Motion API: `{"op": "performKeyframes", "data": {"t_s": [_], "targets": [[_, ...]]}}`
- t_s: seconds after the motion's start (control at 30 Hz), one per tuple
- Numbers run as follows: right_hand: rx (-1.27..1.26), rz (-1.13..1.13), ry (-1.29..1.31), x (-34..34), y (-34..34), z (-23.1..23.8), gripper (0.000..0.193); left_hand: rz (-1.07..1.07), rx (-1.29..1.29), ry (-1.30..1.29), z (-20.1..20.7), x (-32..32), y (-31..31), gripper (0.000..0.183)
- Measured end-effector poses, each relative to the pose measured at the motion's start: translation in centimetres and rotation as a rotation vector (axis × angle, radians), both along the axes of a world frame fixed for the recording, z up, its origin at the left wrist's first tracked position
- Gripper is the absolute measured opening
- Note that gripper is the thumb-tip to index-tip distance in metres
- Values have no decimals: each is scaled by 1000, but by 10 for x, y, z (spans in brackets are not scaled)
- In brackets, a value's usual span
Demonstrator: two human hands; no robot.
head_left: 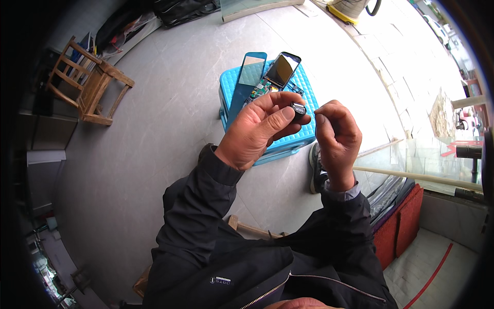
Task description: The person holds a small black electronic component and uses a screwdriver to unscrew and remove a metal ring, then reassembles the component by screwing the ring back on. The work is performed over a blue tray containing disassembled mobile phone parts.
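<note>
Between the thumb and fingers of my left hand (267, 117) is a small black round part (298, 109) with a pale strip on its face; its exact kind is not plain. Just right of it, my right hand (338, 135) is closed in a pinch, thumb against forefinger. Whatever it may hold is too small to name. Both hands are above a blue plastic stool (307, 85). On the stool lie a blue casing panel (253, 70) with a window, a dark-framed screen (284, 69) and a green circuit board (261, 88), partly hidden behind my left hand.
A wooden chair (92, 85) stands on the grey tiled floor (134, 154) at the left. Dark bags (185, 11) lie at the far side. To the right are a glass panel (391, 159) with a pale rail and a red board (399, 226) leaning low.
</note>
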State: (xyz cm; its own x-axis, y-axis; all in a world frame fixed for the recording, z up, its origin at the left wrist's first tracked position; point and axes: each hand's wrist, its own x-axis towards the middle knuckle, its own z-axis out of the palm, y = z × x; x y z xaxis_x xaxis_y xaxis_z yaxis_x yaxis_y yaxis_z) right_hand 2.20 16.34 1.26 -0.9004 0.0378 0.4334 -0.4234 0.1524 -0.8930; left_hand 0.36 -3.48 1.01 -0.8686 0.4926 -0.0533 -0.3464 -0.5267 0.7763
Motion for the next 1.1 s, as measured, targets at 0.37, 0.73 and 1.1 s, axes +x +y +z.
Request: {"op": "performKeyframes", "data": {"t_s": [0.37, 0.73, 1.1], "targets": [[-180, 36, -116, 1, 6, -5, 6, 195, 338, -211, -15, -16, -12, 29], [-150, 13, -137, -1, 9, -14, 10, 495, 270, -265, -23, -22, -11, 20], [-191, 56, -134, 0, 3, -11, 6, 420, 39, -7, -9, -11, -1, 27]]}}
